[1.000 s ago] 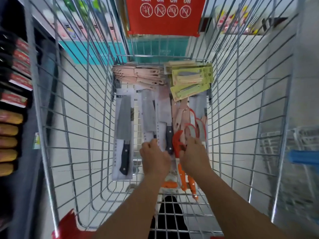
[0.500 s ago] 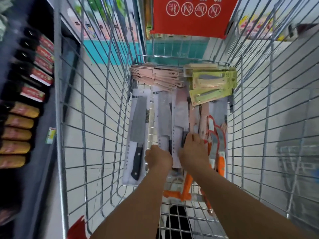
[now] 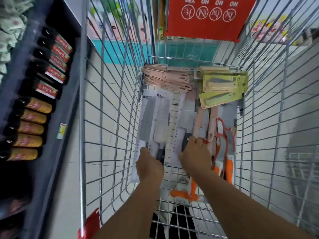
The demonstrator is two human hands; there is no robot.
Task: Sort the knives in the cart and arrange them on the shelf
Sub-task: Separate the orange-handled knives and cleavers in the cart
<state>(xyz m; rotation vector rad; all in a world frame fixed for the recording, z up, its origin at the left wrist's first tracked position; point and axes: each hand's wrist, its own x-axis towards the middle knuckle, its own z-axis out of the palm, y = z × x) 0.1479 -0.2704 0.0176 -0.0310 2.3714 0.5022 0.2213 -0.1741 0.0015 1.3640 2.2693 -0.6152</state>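
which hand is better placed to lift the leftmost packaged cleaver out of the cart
Left. The left hand already grips the lower end of the grey-bladed cleaver in its white card pack; the right hand is busy on the neighbouring black-handled cleaver pack.

Access to the cart (image 3: 110,118) is from above only; wire walls close all four sides. Both forearms fill the near end. Packaged cleavers (image 3: 151,121) cover the left and centre floor, pink knives (image 3: 169,78) and green packs (image 3: 222,87) block the far end, and orange-handled knives (image 3: 227,152) crowd the right wall. Bare grid shows near the handle. A shelf (image 3: 57,118) stands just left.
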